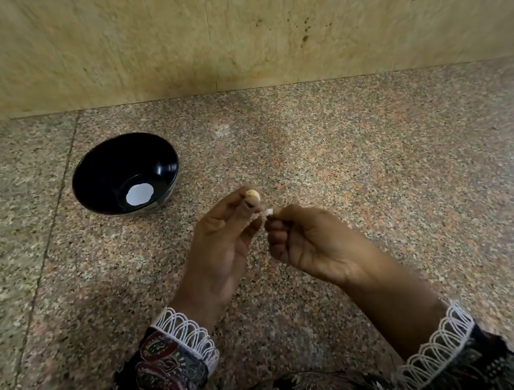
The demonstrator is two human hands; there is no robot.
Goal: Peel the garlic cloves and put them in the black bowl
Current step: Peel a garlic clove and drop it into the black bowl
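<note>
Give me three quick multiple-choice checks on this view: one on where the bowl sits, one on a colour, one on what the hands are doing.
1. Where does the black bowl stand relative to the hands?
A. Ahead, to the left
B. Right of them
C. Under them

2. What colour is the garlic clove at the left hand fingertips?
A. Green
B. Pale yellow-cream
C. Red

3. What is the right hand doing?
A. Lying flat and open on the counter
B. Pinching a white bit of skin
C. Holding the bowl

Answers: 1 A, the bowl sits up-left on the granite counter. 2 B, the clove looks creamy. 3 B, its fingers close on the white scrap beside the clove.
</note>
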